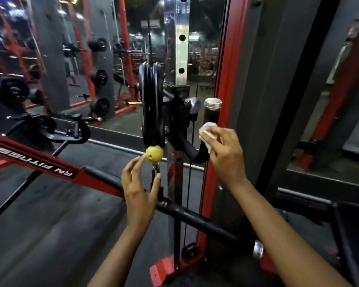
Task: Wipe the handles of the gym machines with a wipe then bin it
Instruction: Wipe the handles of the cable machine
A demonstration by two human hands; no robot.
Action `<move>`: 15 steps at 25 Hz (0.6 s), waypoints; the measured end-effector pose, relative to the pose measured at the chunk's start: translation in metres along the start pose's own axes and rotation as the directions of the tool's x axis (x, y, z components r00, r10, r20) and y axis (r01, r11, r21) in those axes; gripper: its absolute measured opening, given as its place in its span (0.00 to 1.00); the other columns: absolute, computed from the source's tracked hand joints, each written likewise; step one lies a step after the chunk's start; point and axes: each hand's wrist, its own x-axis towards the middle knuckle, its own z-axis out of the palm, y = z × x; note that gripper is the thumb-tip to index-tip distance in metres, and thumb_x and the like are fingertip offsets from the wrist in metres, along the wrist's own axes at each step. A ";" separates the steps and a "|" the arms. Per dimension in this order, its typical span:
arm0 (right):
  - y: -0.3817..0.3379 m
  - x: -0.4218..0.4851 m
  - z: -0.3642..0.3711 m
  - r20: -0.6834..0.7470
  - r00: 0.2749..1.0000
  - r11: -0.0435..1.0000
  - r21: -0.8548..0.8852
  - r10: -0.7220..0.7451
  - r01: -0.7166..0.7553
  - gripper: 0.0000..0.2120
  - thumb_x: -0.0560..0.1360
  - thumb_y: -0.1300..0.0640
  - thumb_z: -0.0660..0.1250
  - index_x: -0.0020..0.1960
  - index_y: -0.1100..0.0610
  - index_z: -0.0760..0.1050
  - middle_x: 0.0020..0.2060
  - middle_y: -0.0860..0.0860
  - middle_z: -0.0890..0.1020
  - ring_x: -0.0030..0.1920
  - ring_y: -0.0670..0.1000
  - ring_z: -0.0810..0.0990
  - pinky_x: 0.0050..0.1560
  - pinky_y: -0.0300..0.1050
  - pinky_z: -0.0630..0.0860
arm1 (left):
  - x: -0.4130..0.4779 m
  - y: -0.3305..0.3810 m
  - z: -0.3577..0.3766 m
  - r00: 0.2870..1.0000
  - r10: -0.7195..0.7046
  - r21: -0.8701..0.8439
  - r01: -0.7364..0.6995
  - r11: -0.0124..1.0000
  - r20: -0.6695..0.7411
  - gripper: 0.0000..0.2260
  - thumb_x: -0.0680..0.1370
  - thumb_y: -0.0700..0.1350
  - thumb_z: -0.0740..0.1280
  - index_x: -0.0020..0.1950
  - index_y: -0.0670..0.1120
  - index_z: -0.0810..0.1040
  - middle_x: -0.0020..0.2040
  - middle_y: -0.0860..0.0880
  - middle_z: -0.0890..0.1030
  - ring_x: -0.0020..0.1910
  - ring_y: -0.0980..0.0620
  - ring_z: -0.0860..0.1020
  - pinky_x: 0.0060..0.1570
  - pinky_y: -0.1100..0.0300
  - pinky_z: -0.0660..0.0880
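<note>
A black upright handle [211, 114] with a chrome end cap juts from the pulley carriage of a red cable machine. My right hand [224, 152] grips a crumpled white wipe [208, 131] and holds it against the lower part of that handle. My left hand [140, 183] hovers with relaxed fingers just below a yellow stopper ball [154, 153] on the cable, one fingertip close to the ball. A long black bar handle [195, 217] hangs from the cable clip and runs behind my left hand.
A black pulley wheel [152, 106] and a chrome post with holes [181, 48] stand right behind the ball. A red frame arm [35, 160] crosses at left. A red upright [224, 79] is beside the handle. Weight plates on racks fill the back left.
</note>
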 end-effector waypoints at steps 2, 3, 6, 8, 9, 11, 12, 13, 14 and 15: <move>-0.005 -0.013 -0.001 0.042 0.999 0.999 -0.047 0.020 -0.018 0.17 0.65 0.71 0.72 0.53 0.60 0.81 0.47 0.56 0.82 0.46 0.55 0.77 0.46 0.43 0.77 | 0.002 -0.013 0.000 0.966 -0.203 -0.131 0.225 0.966 0.161 0.27 0.74 0.42 0.70 0.71 0.45 0.64 0.62 0.45 0.71 0.60 0.51 0.72 0.63 0.60 0.68; -0.009 -0.020 -0.002 0.073 0.997 0.998 -0.061 0.038 -0.033 0.17 0.65 0.71 0.73 0.52 0.60 0.81 0.47 0.56 0.82 0.45 0.57 0.79 0.44 0.44 0.78 | 0.005 -0.016 0.002 0.928 -0.276 -0.170 0.322 0.931 0.250 0.28 0.74 0.44 0.69 0.72 0.46 0.63 0.61 0.47 0.72 0.58 0.52 0.73 0.60 0.58 0.70; -0.023 -0.029 -0.007 0.194 0.980 0.994 -0.110 0.048 -0.027 0.18 0.63 0.73 0.74 0.51 0.61 0.82 0.47 0.56 0.82 0.43 0.58 0.80 0.39 0.44 0.80 | 0.015 -0.025 0.014 0.847 -0.363 -0.168 0.452 0.876 0.389 0.20 0.77 0.50 0.65 0.67 0.48 0.67 0.53 0.49 0.77 0.51 0.53 0.76 0.51 0.61 0.70; -0.026 -0.015 -0.011 0.182 0.982 0.991 -0.133 0.039 -0.015 0.17 0.64 0.73 0.73 0.51 0.61 0.82 0.47 0.56 0.82 0.45 0.57 0.79 0.39 0.45 0.80 | 0.017 -0.028 0.023 0.849 -0.345 -0.151 0.433 0.889 0.401 0.09 0.79 0.49 0.62 0.55 0.46 0.73 0.45 0.48 0.79 0.45 0.51 0.77 0.43 0.64 0.67; -0.026 -0.003 -0.012 0.139 0.989 0.989 -0.146 0.044 -0.024 0.16 0.65 0.72 0.72 0.52 0.61 0.81 0.47 0.56 0.82 0.46 0.56 0.78 0.41 0.44 0.80 | 0.017 -0.030 0.026 0.852 -0.320 -0.168 0.417 0.893 0.414 0.07 0.79 0.48 0.61 0.49 0.45 0.74 0.42 0.47 0.79 0.42 0.52 0.77 0.40 0.65 0.66; -0.027 0.018 -0.011 0.058 0.997 0.983 -0.178 0.060 -0.049 0.14 0.68 0.70 0.70 0.52 0.61 0.81 0.47 0.57 0.82 0.47 0.57 0.78 0.42 0.44 0.78 | 0.012 -0.035 0.028 0.855 -0.277 -0.220 0.402 0.889 0.439 0.09 0.80 0.48 0.59 0.45 0.46 0.74 0.39 0.49 0.78 0.39 0.58 0.75 0.37 0.70 0.67; -0.028 0.021 -0.010 0.050 0.996 0.979 -0.197 0.067 -0.056 0.14 0.68 0.70 0.70 0.52 0.62 0.81 0.47 0.58 0.82 0.47 0.58 0.78 0.42 0.45 0.78 | 0.009 -0.037 0.029 0.856 -0.261 -0.251 0.400 0.881 0.447 0.10 0.80 0.50 0.58 0.45 0.47 0.74 0.38 0.51 0.77 0.38 0.60 0.75 0.37 0.73 0.68; -0.030 0.019 -0.008 0.056 0.996 0.976 -0.211 0.072 -0.059 0.15 0.67 0.71 0.71 0.52 0.62 0.81 0.48 0.58 0.82 0.46 0.59 0.79 0.42 0.45 0.77 | 0.007 -0.038 0.029 0.863 -0.240 -0.280 0.389 0.878 0.445 0.11 0.79 0.52 0.57 0.45 0.47 0.74 0.37 0.53 0.76 0.37 0.61 0.75 0.37 0.74 0.68; -0.031 0.014 -0.007 0.067 0.995 0.974 -0.219 0.071 -0.055 0.16 0.66 0.72 0.71 0.52 0.62 0.81 0.47 0.58 0.82 0.45 0.60 0.79 0.42 0.44 0.77 | 0.005 -0.039 0.031 0.872 -0.221 -0.302 0.374 0.877 0.436 0.11 0.78 0.53 0.56 0.45 0.48 0.73 0.36 0.55 0.74 0.35 0.62 0.74 0.37 0.74 0.68; -0.033 0.007 -0.005 0.085 0.994 0.973 -0.224 0.072 -0.052 0.16 0.65 0.72 0.71 0.52 0.62 0.81 0.47 0.58 0.82 0.44 0.60 0.79 0.42 0.43 0.76 | 0.005 -0.039 0.033 0.878 -0.213 -0.318 0.368 0.874 0.428 0.11 0.78 0.53 0.56 0.45 0.48 0.73 0.35 0.56 0.73 0.34 0.63 0.73 0.36 0.73 0.68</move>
